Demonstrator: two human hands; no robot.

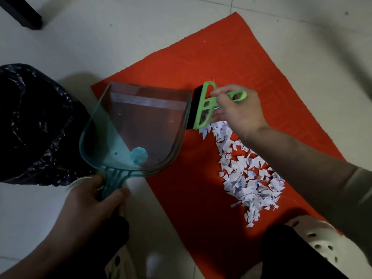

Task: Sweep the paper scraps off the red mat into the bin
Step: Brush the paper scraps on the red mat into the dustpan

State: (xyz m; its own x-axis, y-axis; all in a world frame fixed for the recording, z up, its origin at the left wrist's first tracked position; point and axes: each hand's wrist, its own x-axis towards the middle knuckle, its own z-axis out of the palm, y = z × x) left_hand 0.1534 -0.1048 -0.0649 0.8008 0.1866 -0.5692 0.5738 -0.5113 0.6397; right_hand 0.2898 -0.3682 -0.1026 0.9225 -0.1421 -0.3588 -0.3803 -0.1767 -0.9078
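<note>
We judge scatter to be the main risk: the paper scraps [247, 174] lie in a loose band on the red mat [221, 57], beside the side wall of the dustpan [141, 125] rather than its open mouth. A quick stroke of the brush [201, 106] could flick them onto the floor [141, 27], short of the bin [30, 121]. Our right hand [239, 111] pinches the brush handle with curled fingers; our left hand [94, 200] wraps round the dustpan handle.

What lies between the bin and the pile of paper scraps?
In the head view: the transparent teal dustpan, gripped by the left hand, then a bare strip of red mat.
</note>
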